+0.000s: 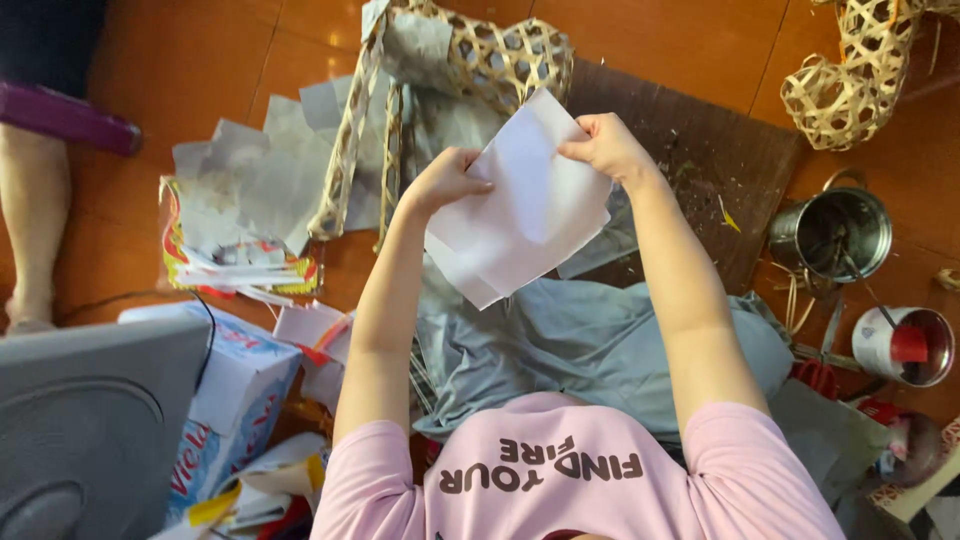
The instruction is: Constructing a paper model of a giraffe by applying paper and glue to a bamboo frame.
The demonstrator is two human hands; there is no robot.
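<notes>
Fingers of both the left hand (445,180) and right hand (605,145) pinch the paper's (525,215) top edge, seemingly mid-tear, needing opposite pulls

A single head-worn camera looks almost straight down from above the person, close enough that the pink shirt (570,480) fills the near edge and both forearms reach up into the middle. The orange tiled floor (200,70) spreads to the far edge. A grey rounded appliance (85,430) crowds the near left corner; a shiny metal can (835,232) sits right. There is no second view.
</notes>
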